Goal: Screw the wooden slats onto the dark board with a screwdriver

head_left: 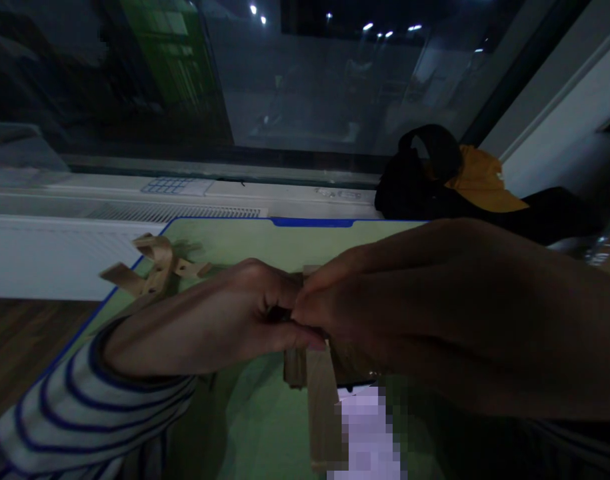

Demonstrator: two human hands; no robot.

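Note:
My left hand (265, 310) is closed around wooden parts at the middle of the table, its thumb lying across the upper end of a flat pale wooden strip (325, 417). A short wooden block (295, 367) shows just below that thumb. My right hand (385, 310) comes in from the right, fingertips pinched together against the left fingers. Whatever is between its fingertips is hidden. Under the right hand lies a brown, shiny item (355, 360), mostly covered and too dark to identify.
The green tabletop (259, 427) has a blue rim. At its left corner stands a wooden assembly (157, 267) with curved and straight pieces. A pale paper (367, 427) lies near the front. Behind are a white sill (265, 190), a dark window, and an orange cap (485, 180) beside black items.

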